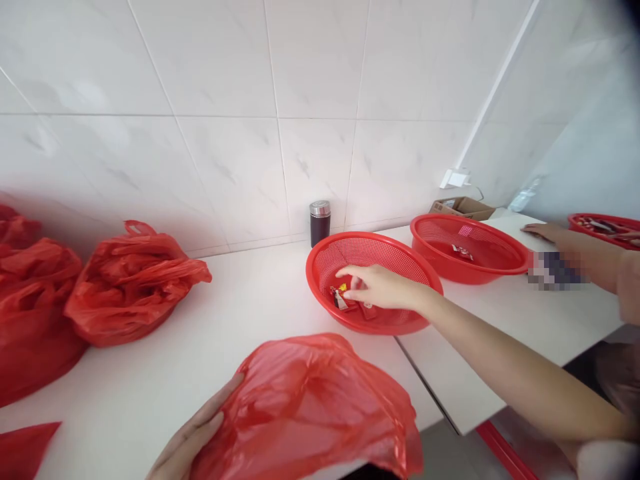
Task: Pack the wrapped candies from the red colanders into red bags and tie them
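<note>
My left hand (199, 427) holds a red plastic bag (305, 393) by its left side, at the front edge of the white table. The bag is puffed out, and I cannot see what is inside. My right hand (377, 287) reaches into a red mesh basket (320, 283), its thumb and index finger apart and nothing between them. Below those fingers, a few small packets (340, 300) with white, yellow and dark parts lie on the basket's bottom.
Filled red bags (133, 287) stand at left. Behind the basket is a dark cup with a silver lid (320, 223). Rightward are a second red basket (470, 270), a cardboard box (463, 207) and a co-worker's arm (585, 257). A gap (427, 387) parts two tabletops.
</note>
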